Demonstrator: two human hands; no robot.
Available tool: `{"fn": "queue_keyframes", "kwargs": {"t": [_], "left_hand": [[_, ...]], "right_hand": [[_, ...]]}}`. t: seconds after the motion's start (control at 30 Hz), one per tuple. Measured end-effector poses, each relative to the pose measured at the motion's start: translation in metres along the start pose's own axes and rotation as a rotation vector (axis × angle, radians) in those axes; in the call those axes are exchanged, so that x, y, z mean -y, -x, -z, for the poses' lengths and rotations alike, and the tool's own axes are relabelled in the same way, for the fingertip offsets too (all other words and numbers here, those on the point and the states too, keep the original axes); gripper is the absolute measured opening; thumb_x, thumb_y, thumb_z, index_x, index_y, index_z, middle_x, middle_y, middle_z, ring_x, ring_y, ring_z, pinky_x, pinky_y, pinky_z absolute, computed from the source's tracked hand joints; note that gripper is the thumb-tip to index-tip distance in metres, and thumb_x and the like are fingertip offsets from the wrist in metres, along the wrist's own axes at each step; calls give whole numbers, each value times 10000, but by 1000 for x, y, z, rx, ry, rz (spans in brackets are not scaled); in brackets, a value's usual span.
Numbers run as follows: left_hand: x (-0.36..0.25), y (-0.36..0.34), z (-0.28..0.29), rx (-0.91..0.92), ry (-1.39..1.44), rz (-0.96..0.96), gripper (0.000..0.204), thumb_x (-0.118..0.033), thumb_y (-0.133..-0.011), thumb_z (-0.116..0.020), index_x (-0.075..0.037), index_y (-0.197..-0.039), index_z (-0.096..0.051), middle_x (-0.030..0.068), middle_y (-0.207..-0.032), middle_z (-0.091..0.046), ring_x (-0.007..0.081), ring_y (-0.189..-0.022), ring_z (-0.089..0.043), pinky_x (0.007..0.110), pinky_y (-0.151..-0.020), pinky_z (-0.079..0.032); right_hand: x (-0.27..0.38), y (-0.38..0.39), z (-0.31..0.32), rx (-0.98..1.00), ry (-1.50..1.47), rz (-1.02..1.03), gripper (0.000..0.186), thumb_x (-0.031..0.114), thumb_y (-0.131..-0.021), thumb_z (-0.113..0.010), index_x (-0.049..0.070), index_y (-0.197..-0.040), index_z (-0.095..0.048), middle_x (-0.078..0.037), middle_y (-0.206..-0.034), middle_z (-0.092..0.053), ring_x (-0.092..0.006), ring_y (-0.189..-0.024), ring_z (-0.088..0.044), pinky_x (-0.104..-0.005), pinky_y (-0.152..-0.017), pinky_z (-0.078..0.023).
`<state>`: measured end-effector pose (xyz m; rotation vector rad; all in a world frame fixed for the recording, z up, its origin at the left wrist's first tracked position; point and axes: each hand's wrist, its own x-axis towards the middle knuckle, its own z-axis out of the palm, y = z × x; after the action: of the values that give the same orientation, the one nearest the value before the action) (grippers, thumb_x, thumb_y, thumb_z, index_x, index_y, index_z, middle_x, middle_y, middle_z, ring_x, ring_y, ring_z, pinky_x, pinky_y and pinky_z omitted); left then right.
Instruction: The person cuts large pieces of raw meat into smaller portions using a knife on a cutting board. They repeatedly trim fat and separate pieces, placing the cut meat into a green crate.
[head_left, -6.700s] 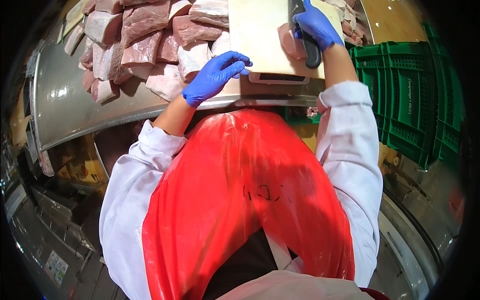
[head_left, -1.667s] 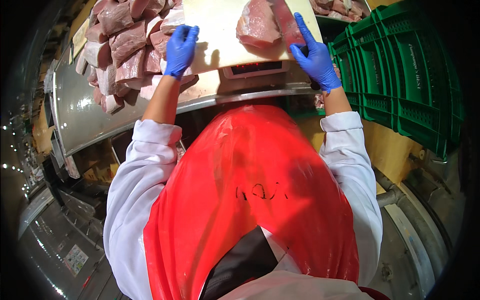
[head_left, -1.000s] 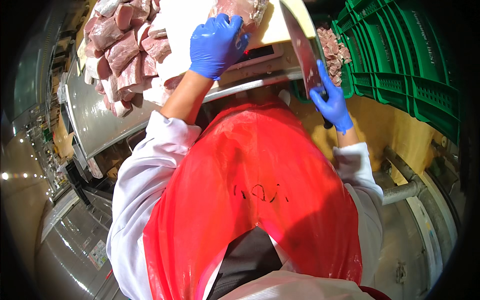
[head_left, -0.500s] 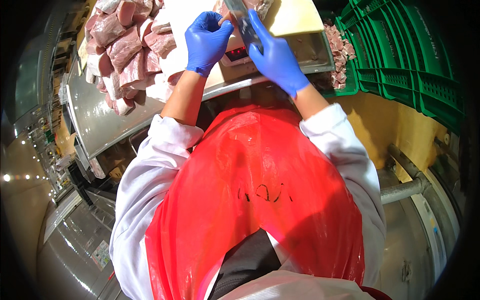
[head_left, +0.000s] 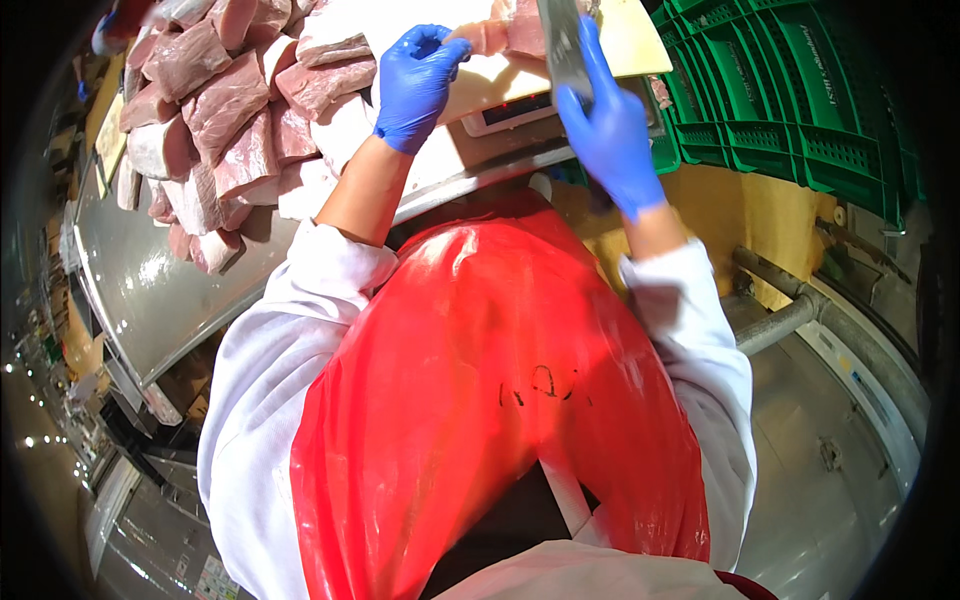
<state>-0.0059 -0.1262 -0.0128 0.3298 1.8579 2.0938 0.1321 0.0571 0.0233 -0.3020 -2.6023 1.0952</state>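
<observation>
At the far edge of the view, my blue-gloved left hand point(head_left: 418, 88) pinches the end of a thin pink strip of meat point(head_left: 484, 38). The strip reaches right toward a larger piece of raw meat point(head_left: 524, 28) on the pale cutting board point(head_left: 640, 45). My right hand point(head_left: 608, 135), also gloved in blue, is closed around a knife point(head_left: 566, 48) with a broad grey blade. That blade stands at the right side of the larger piece and partly covers it; whether they touch I cannot tell. The knife's handle is mostly hidden by my hand.
A heap of raw meat chunks point(head_left: 225, 110) lies left of my left hand on a steel table point(head_left: 160, 285). Below the board is a white scale point(head_left: 505, 115) with a red display. Green plastic crates point(head_left: 750, 135) stand at the right, above a metal rail point(head_left: 775, 325).
My right hand and the knife have moved right, away from my left hand. The strip and larger piece show more clearly between my hands. The whole view has shifted a little.
</observation>
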Motion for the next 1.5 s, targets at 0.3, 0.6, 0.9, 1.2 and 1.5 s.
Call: {"fn": "queue_keyframes", "kwargs": {"t": [0.3, 0.6, 0.9, 1.2, 1.5], "left_hand": [[5, -10, 30, 60, -109, 69, 173, -211, -906, -681, -40, -884, -667, 5, -723, -605, 83, -632, -521, 256, -574, -414], [-10, -32, 60, 119, 214, 57, 124, -50, -915, -681, -19, -1034, -662, 66, -894, -692, 113, -756, -616, 234, -653, -449], [-49, -23, 20, 120, 48, -89, 89, -47, -906, -691, -9, -969, -642, 26, -830, -631, 85, -666, -527, 224, -612, -397], [-127, -33, -84, 307, -296, -187, 143, -176, -929, -694, -39, -905, -657, 3, -781, -616, 68, -682, -518, 237, -597, -407], [-132, -117, -119, 1193, -1532, -916, 850, -121, -645, -743, -145, -1457, -490, 188, -1528, -446, 379, -1400, -450, 509, -1095, -429]], "right_hand": [[29, 50, -58, 101, 365, -190, 659, 168, -935, -553, 124, -1562, -355, -278, -747, -642, -469, -677, -643, -552, -621, -501], [60, 94, 27, 153, -197, -316, 763, 143, -907, -579, 129, -1604, -270, -277, -795, -653, -449, -693, -660, -480, -650, -518], [-7, -28, -34, 133, 71, 92, 676, 140, -921, -552, 144, -1564, -344, -288, -819, -664, -468, -703, -639, -508, -701, -534], [-64, 91, 105, 236, -451, -268, 782, 71, -920, -625, 184, -1615, -283, -121, -745, -687, -166, -534, -593, -333, -561, -528], [-162, 111, 168, -79, -817, -363, 815, -66, -944, -604, 141, -1633, -221, -49, -974, -650, -62, -620, -536, -209, -489, -459]]}}
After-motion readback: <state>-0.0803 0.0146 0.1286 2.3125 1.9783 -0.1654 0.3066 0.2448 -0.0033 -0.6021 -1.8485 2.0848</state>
